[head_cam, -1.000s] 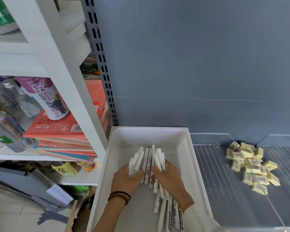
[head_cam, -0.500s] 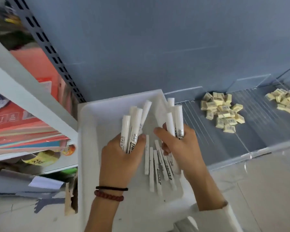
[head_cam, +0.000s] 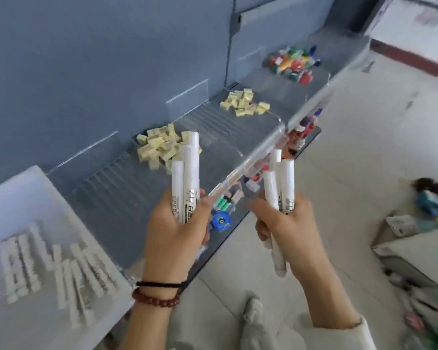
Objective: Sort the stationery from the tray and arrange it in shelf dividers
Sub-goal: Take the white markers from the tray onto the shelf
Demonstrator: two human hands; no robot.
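Left hand (head_cam: 173, 238) and right hand (head_cam: 291, 228) held apart, each clamped on white markers
The left hand's fingers curl round a left bundle (head_cam: 190, 168) of markers standing caps up; the right hand, near it but not touching, grips a right bundle (head_cam: 283, 180) the same way. To the left of the left hand sits the white tray (head_cam: 33, 178), more loose markers (head_cam: 48, 269) lying blurred in it. Beyond the hands runs the shelf (head_cam: 116, 188): yellow erasers (head_cam: 157, 147) heaped just behind the left bundle, a second eraser heap (head_cam: 243, 102) farther off past a clear divider (head_cam: 187, 96)
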